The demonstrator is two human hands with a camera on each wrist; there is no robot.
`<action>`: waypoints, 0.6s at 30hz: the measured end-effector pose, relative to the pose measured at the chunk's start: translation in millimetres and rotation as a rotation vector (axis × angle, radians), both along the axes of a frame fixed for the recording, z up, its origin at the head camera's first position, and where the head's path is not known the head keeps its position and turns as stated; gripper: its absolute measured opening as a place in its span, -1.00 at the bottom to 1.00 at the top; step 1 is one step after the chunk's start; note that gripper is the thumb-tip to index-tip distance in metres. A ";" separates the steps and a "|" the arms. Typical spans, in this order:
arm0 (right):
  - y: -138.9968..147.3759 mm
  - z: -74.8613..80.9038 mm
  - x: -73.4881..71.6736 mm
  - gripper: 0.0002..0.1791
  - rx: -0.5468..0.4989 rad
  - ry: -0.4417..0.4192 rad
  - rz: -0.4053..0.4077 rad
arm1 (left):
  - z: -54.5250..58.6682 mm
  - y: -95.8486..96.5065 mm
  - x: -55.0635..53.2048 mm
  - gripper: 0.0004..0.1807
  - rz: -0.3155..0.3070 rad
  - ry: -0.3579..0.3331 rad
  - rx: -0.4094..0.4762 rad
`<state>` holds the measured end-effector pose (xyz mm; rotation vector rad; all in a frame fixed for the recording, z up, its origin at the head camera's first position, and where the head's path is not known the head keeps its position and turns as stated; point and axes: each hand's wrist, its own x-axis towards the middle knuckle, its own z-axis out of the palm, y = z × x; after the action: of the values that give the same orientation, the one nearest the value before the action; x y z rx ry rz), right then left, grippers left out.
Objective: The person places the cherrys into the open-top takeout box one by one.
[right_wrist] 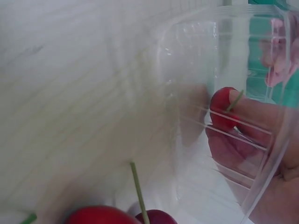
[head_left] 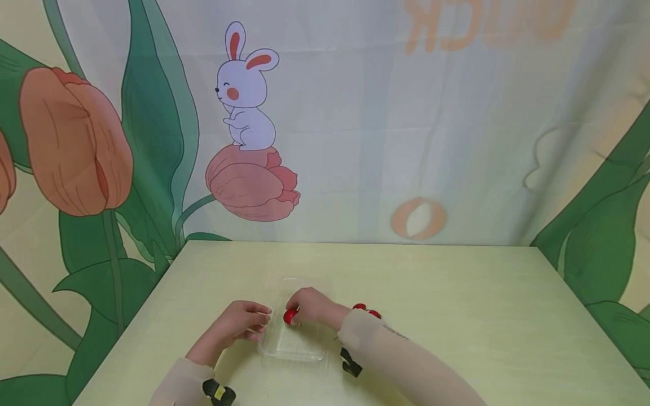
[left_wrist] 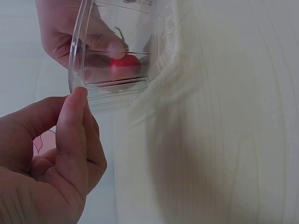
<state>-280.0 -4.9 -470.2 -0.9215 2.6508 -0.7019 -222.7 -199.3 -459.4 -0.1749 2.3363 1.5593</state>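
While the lettering [head_left: 477, 22] is cut off, we've got right hand [head_left: 315, 307] pinching 1 cherry [head_left: 289, 317] inside the tray [head_left: 293, 357], left hand [head_left: 238, 322] its rim [left_wrist: 73, 60].

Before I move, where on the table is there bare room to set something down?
Bare: table between the right sleeve and right edge; the strip between box and back edge. Crowded: box, left hand at its rim, right hand inside; cherries by that sleeve.
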 end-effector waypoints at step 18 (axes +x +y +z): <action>-3.6 4.0 2.3 -0.68 0.054 -0.020 -0.034 | 2.2 1.0 -0.1 -0.69 0.008 -0.005 -0.009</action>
<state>-277.8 -8.5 -466.2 -0.8525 2.6602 -0.6408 -222.8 -198.2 -457.2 -0.1904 2.3419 1.5507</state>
